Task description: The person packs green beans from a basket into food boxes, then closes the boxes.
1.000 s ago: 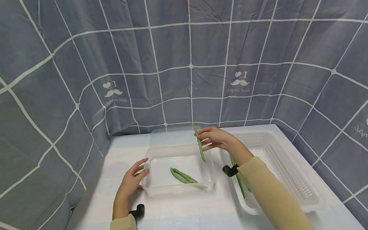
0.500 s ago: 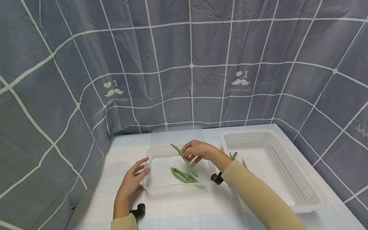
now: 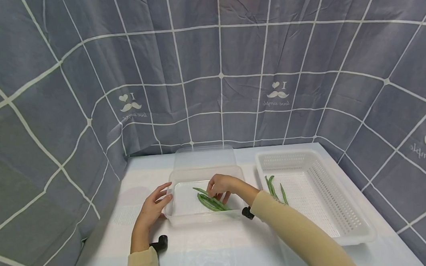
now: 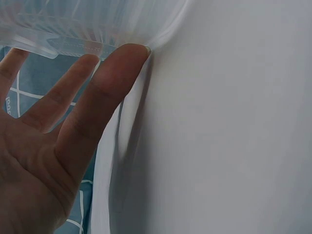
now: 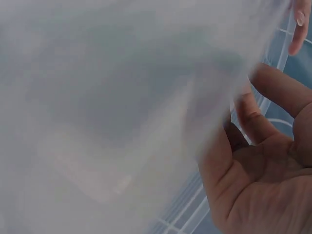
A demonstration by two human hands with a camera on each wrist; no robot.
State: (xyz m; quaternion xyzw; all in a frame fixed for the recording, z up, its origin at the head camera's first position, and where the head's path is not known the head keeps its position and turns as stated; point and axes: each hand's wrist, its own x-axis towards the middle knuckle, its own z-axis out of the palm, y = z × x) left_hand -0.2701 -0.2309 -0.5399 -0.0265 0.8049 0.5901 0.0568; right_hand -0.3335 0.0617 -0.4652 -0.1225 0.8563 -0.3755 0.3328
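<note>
A clear plastic container (image 3: 188,218) sits on the table, with green beans (image 3: 206,202) lying on its bottom. My right hand (image 3: 221,185) reaches down inside it and pinches a green bean (image 3: 198,189) just above the others. In the right wrist view the fingertips of the right hand (image 5: 258,156) are hidden behind the cloudy container wall. My left hand (image 3: 152,206) touches the container's left side. The left wrist view shows the fingers of that left hand (image 4: 63,112) extended, their tips against the container wall (image 4: 112,29).
A white perforated basket (image 3: 333,191) stands to the right, with several green beans (image 3: 271,186) along its left side. Behind the container lies its clear lid (image 3: 204,156). A grey checked curtain (image 3: 204,97) hangs along the back and both sides.
My right hand has carried the green bean from above the container's right edge leftward and down inside, beside the other beans. The left hand has stayed on the container's left side.
</note>
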